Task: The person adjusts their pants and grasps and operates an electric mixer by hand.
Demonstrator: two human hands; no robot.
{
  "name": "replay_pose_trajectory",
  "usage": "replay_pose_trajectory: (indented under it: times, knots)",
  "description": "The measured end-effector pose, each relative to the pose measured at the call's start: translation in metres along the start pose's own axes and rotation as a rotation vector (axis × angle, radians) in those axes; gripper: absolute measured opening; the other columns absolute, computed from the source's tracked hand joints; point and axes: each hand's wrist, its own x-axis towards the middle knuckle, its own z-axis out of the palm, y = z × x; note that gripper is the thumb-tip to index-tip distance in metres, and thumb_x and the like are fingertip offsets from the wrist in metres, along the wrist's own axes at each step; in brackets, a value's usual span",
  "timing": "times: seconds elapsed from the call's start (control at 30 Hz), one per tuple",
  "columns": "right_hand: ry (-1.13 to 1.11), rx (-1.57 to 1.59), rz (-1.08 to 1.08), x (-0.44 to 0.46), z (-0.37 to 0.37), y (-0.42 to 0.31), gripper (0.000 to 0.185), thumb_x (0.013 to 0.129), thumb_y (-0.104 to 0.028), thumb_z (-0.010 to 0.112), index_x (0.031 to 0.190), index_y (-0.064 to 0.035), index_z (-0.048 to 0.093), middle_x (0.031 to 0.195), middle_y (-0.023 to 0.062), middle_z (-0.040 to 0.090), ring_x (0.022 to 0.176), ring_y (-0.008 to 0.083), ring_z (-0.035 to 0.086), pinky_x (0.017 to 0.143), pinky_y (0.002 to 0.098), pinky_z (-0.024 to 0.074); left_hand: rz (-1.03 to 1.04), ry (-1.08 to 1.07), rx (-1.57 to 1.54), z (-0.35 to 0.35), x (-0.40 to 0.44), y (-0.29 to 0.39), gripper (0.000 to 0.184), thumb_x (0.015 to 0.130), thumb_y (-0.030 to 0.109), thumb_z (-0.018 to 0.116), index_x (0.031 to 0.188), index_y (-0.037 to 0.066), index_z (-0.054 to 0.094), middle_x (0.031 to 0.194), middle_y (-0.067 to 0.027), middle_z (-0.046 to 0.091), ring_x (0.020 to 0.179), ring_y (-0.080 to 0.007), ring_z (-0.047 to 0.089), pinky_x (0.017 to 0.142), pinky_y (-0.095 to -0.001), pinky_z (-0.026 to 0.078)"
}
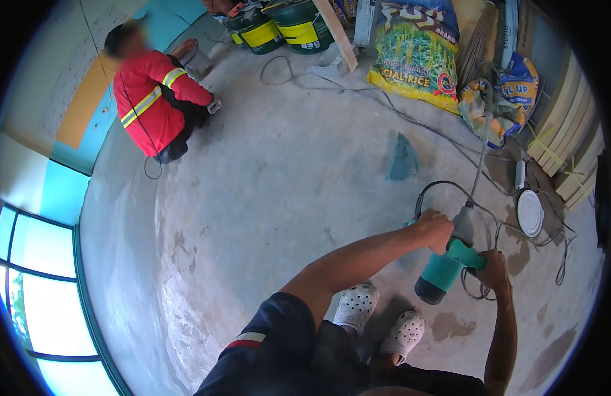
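Observation:
A green handheld power mixer (440,274) with a black end cap is held in front of me, over the floor. My left hand (436,231) is closed around its left side handle. On the opposite handle, my right hand (495,270) is wrapped too. The mixer's long grey shaft (479,173) points away from me toward the bags, and I cannot make out its far tip against them. A black cable (444,183) loops beside the tool. My feet in white clogs (357,307) stand just below it.
A person in a red jacket (150,99) squats at the left. Green buckets (305,30), a rice sack (414,56) and crumpled bags (516,89) line the back. Cables (437,135) trail over the floor. A teal piece (403,158), a round lid (530,213) and stacked planks (562,125) lie nearer.

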Motion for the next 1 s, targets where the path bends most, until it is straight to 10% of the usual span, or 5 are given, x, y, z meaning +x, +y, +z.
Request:
replay_pose_trajectory:
  times: [1.0]
  knots:
    - [-0.097, 0.085, -0.049, 0.002, -0.007, -0.011, 0.017, 0.07, -0.009, 0.067, 0.085, -0.0006, 0.069, 0.078, 0.0232, 0.065, 0.076, 0.0421, 0.063, 0.067, 0.0456, 0.0502, 0.046, -0.065, -0.092, 0.015, 0.008, -0.013, 0.026, 0.059, 0.021, 0.066, 0.078, 0.004, 0.071, 0.082, -0.0147, 0.07, 0.083, -0.0298, 0.068, 0.071, -0.0391, 0.054]
